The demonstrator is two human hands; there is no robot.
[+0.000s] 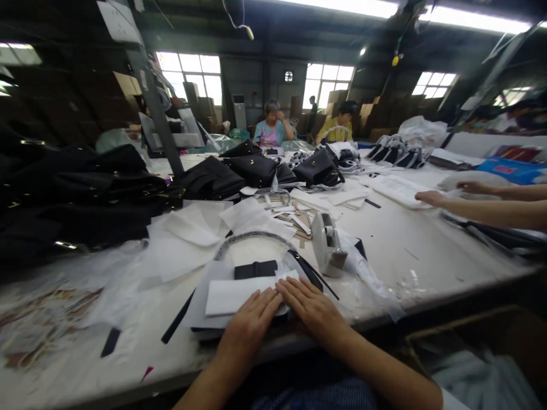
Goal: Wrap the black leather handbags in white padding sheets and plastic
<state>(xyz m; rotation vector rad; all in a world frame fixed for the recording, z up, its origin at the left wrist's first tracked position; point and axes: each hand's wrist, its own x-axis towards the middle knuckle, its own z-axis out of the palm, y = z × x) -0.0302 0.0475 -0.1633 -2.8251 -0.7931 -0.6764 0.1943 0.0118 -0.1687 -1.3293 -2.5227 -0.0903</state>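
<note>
Directly before me a black handbag (285, 319) lies on the table, its handle (256, 234) wrapped in thin film and arched away from me. A folded white padding sheet (228, 297) rests on the bag over thin white paper, beside a black strap piece (255, 269). My left hand (253, 316) lies with fingers stretched out on the right part of the padding. Touching it at the fingertips, my right hand (313, 310) is also laid flat, fingers extended, by a bit of clear plastic or tape. What is under the palms is hidden.
A tape dispenser (327, 245) stands just right of the bag. Black bags (252, 169) are piled at the back and left, near loose white sheets (183, 233). A co-worker's arms (482, 205) reach in from the right. Two people sit across the table.
</note>
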